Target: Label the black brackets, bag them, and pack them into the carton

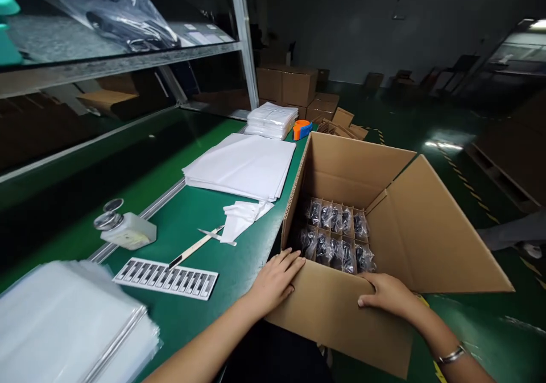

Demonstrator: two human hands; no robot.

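1. Cardboard carton (358, 167) stands open right of frame centre, its near flap (333, 309) touching both hands.
2. Left hand (275, 275): fingers extended, slightly spread, on the flap's left end.
3. Right hand (388, 295): thumb on the flap, other fingers partly hidden; cannot tell whether they grip.
4. Bagged items (336, 219) sit just beyond the fingers.

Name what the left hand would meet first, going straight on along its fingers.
The left hand would probably meet the bagged items in the box, though depth is unclear.
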